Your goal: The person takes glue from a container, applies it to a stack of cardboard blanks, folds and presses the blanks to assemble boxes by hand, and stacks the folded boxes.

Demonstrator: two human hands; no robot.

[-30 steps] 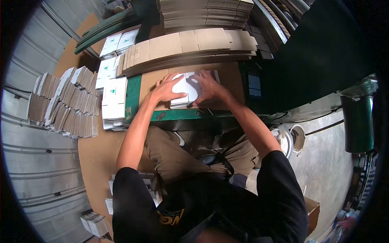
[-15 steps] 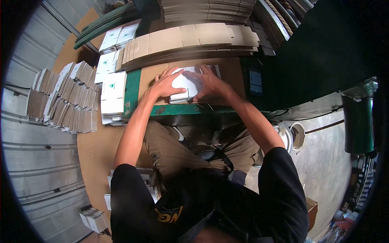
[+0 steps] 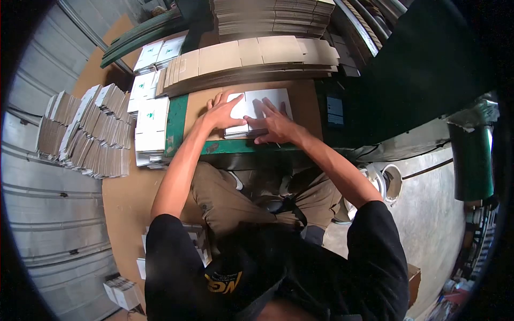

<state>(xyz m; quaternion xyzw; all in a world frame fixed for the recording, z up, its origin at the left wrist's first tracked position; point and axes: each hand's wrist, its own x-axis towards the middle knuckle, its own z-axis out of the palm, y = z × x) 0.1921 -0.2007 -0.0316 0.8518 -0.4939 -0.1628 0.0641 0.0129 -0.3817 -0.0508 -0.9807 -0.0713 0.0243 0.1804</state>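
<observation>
A small stack of flat white cartons lies on a brown cardboard sheet at the front of the green bench. My left hand rests at the stack's left side, fingers spread, its thumb and index finger on the white surface. Over the right part of the stack lies my right hand, with its fingers apart and pointing up and left. Its lower fingertips are near the stack's front edge. Neither hand wraps round the cartons.
Long brown cardboard blanks lie behind the stack. White printed cartons are piled to the left, beside more folded stacks. A phone lies to the right. A green post stands at far right.
My right hand has slid down and turned flatter over the cartons, uncovering more of their upper right part. My left hand has stayed nearly in place at the left side.
</observation>
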